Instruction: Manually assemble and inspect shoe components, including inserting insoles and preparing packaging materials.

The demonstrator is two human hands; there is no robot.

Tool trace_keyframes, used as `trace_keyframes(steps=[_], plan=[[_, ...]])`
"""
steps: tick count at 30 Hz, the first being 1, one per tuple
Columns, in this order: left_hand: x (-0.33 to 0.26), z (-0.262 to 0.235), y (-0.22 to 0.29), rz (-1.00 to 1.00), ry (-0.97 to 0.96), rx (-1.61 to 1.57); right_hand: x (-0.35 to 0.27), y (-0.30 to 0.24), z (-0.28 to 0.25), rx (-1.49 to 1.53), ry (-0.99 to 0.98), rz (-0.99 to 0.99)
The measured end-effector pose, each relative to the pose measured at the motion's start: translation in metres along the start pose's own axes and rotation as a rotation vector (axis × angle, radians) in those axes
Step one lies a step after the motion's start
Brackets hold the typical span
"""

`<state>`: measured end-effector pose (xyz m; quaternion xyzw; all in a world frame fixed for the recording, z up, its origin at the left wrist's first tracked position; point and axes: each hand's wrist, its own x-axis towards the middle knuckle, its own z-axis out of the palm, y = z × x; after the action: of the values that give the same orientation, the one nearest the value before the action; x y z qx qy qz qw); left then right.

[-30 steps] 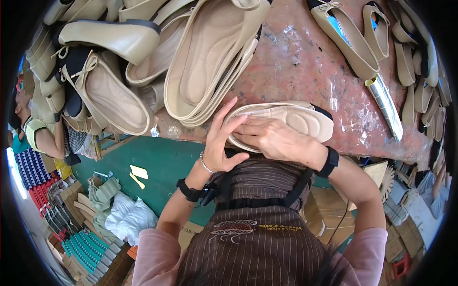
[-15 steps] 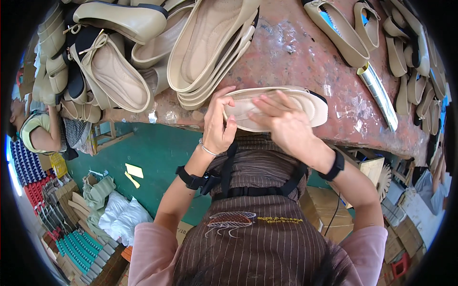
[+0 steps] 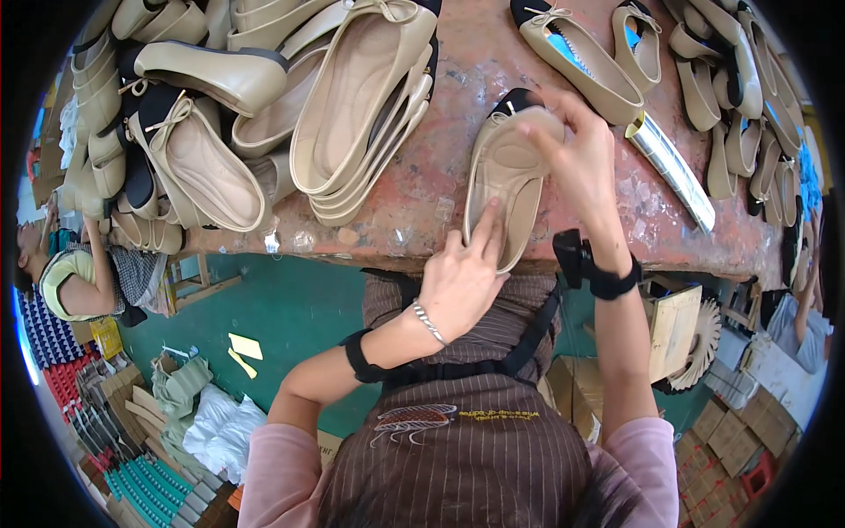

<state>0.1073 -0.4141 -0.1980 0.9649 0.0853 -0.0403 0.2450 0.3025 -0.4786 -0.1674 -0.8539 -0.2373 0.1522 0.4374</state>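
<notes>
A beige ballet flat (image 3: 536, 214) with a black toe and small bow lies on the table in front of me, toe pointing away. Inside it rests a pale insole (image 3: 508, 167), its front end raised over the toe. My right hand (image 3: 581, 150) closes on that raised end, thumb on top. My left hand (image 3: 462, 280) grips the shoe near the heel, with fingers inside pressing on the insole and others by the left wall. Part of the heel is hidden by this hand.
Stacked beige flats (image 3: 352, 114) and a heap of more shoes (image 3: 194, 158) cover the left of the worn red table (image 3: 396, 220). A shiny metallic roll (image 3: 671, 172), a pair of flats (image 3: 585, 66) and another shoe pile (image 3: 739, 114) lie right. A person (image 3: 79, 282) sits far left.
The shoe has turned from lying sideways to toe-away. My left hand has moved onto its heel end. My right hand has gone from the insole's middle to its front end, now raised.
</notes>
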Motion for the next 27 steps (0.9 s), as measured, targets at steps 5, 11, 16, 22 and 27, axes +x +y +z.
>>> trace_keyframes(steps=[5, 11, 16, 22, 27], plan=[[0.004, 0.017, -0.003, 0.025, -0.091, 0.229, -0.092, 0.012, 0.027, -0.377, -0.179, -0.368], [0.006, 0.006, -0.002, 0.036, -0.024, 0.215, -0.060, 0.026, 0.064, -0.519, 0.122, -0.411], [0.008, 0.007, -0.004, 0.045, -0.034, 0.199, -0.033, 0.018, 0.061, -0.648, -0.130, -0.186], [0.006, 0.009, -0.006, 0.044, -0.084, 0.201, -0.048, 0.018, 0.063, -0.722, 0.029, -0.429], [0.006, 0.002, -0.009, 0.066, 0.003, 0.136, -0.027, 0.027, 0.065, -0.813, -0.155, -0.246]])
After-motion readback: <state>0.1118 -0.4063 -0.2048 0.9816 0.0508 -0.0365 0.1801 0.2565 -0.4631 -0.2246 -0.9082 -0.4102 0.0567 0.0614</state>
